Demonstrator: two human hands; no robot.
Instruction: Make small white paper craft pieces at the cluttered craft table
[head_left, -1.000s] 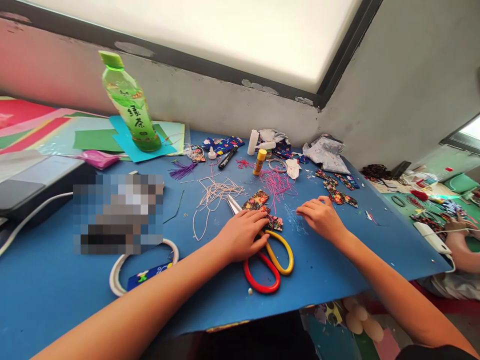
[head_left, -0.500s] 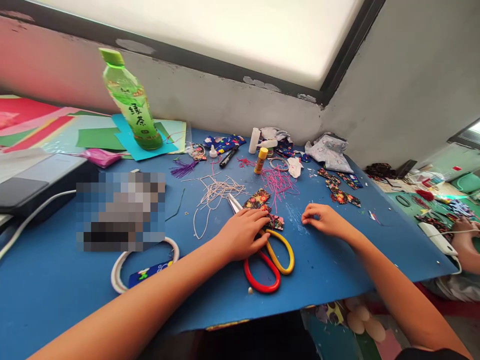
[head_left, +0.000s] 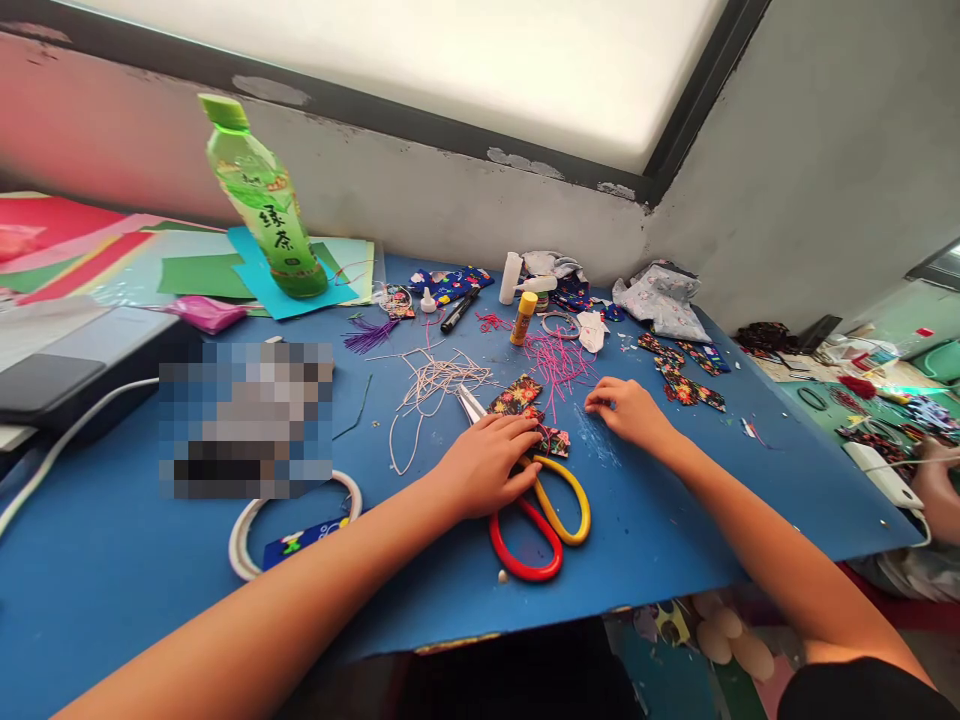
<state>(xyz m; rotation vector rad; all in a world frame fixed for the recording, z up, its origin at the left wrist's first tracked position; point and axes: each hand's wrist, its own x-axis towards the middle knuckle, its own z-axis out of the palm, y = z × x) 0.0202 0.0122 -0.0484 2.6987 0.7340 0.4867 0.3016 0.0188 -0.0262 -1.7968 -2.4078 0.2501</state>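
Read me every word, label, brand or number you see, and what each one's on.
"绿茶" on the green bottle; its smaller print is too small to read.
Glue stick: print too small to read.
Black pen: pale marks, unreadable.

Red-and-yellow-handled scissors [head_left: 534, 573], flowered black fabric [head_left: 516, 396]

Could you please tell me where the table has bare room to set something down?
Mostly bare: the blue table left of the white ring, and between the scissors and the right forearm. Crowded: around the glue stick, pink strings and pale cords, beyond the left hand.
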